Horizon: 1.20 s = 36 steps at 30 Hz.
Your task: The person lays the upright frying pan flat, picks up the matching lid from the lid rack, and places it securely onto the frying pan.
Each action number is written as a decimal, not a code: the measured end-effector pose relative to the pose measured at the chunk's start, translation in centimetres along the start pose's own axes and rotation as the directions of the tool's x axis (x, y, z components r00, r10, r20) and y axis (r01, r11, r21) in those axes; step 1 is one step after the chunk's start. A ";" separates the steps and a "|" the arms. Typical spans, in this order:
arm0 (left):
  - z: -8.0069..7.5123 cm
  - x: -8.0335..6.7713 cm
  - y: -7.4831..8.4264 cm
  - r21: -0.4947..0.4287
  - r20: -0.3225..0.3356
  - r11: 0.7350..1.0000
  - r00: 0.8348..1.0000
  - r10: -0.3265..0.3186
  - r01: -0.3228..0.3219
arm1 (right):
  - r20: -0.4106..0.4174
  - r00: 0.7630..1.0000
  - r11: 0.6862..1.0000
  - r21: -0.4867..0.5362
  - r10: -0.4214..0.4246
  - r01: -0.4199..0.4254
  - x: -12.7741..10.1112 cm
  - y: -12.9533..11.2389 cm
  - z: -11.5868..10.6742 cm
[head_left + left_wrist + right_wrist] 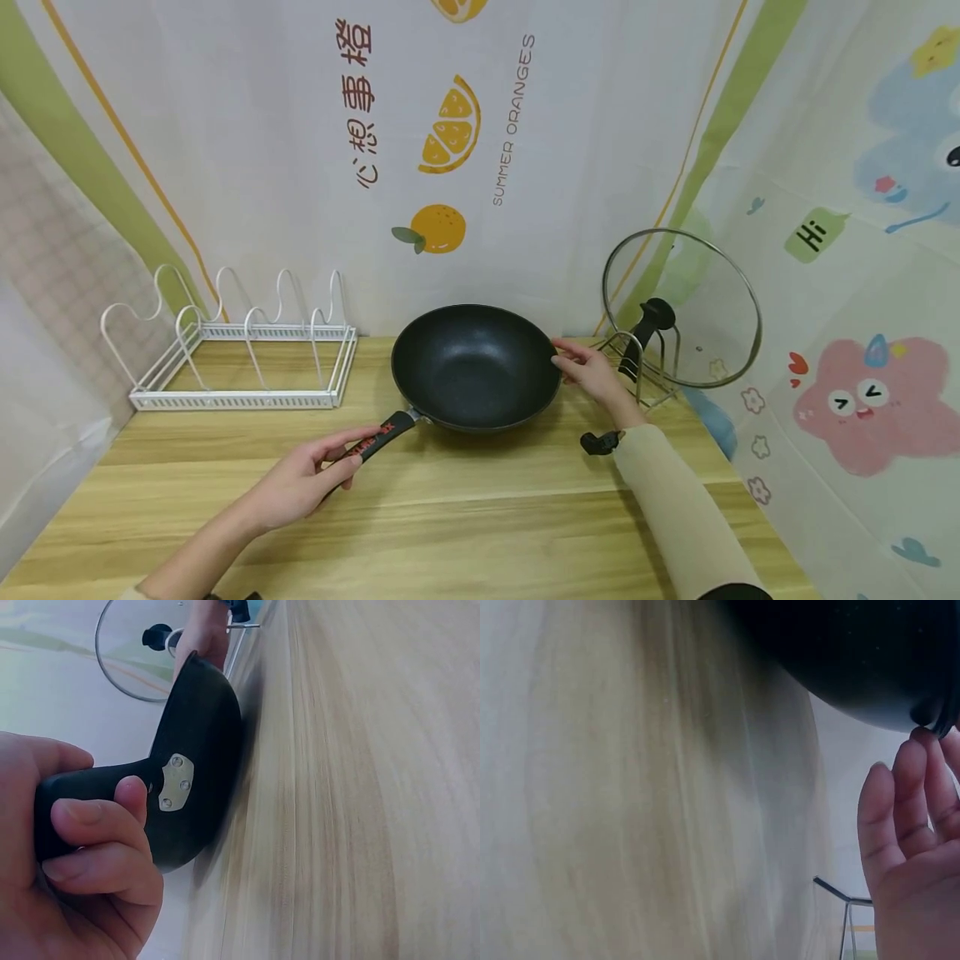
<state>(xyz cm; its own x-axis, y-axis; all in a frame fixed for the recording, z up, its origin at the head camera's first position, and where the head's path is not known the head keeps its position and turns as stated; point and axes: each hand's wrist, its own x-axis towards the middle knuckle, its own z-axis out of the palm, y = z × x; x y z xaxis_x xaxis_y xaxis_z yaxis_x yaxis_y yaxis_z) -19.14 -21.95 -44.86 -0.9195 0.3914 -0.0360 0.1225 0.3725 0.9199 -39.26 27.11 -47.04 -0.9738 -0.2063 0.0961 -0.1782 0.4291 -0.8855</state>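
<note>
Black and deep, the wok (472, 375) has its handle (397, 423) gripped by the left hand (296, 483) while the right hand (597, 379) pinches its rim near a glass lid (705, 292).

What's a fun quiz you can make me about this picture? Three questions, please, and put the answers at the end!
1. Fill the gap: The left hand grips the ____ of the round black pan.
2. True or false: In the head view, the round clear glass lid is right of the pan.
3. In the head view, where is the white metal rack?
A) inside the pan
B) left of the pan
C) right of the pan

Key: 1. handle; 2. true; 3. B
</note>
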 end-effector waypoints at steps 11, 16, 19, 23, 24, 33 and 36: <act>-0.3 0.3 -0.2 0.034 -0.027 0.999 1.000 0.004 -0.003 | -0.005 1.000 0.995 0.099 0.004 -0.003 -0.2 0.2 0.5; -0.3 0.3 -0.2 0.042 -0.030 0.999 1.000 0.008 -0.007 | -0.002 1.000 0.993 0.114 0.022 -0.022 -0.2 0.3 0.7; -0.4 0.4 -0.2 0.044 -0.031 0.999 1.000 0.005 -0.004 | -0.001 1.000 0.993 0.116 0.027 -0.026 -0.2 0.4 0.8; -0.5 0.4 -0.2 0.033 -0.024 0.999 1.000 -0.002 0.003 | -0.010 1.000 0.991 0.129 0.028 -0.026 -0.3 0.5 0.9; -0.6 0.4 -0.2 0.030 -0.021 1.000 1.000 -0.003 0.004 | -0.009 1.000 0.992 0.127 0.026 -0.025 -0.3 0.5 0.9; -1.0 0.5 -0.3 0.010 0.004 1.000 1.000 -0.019 0.019 | -0.009 1.000 0.989 0.149 0.026 -0.025 -0.6 0.6 1.0; -1.1 0.5 -0.4 0.001 0.016 1.000 1.000 -0.016 0.016 | -0.019 0.999 0.989 0.144 0.030 -0.027 -0.5 0.6 1.0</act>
<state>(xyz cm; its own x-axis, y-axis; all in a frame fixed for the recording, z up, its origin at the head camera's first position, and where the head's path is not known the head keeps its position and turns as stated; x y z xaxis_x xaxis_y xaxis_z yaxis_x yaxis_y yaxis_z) -20.11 -22.80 -44.77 -0.9153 0.3987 -0.0564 0.1087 0.3796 0.9187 -38.69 26.57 -48.12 -0.9812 -0.1764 0.0781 -0.1296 0.3033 -0.9440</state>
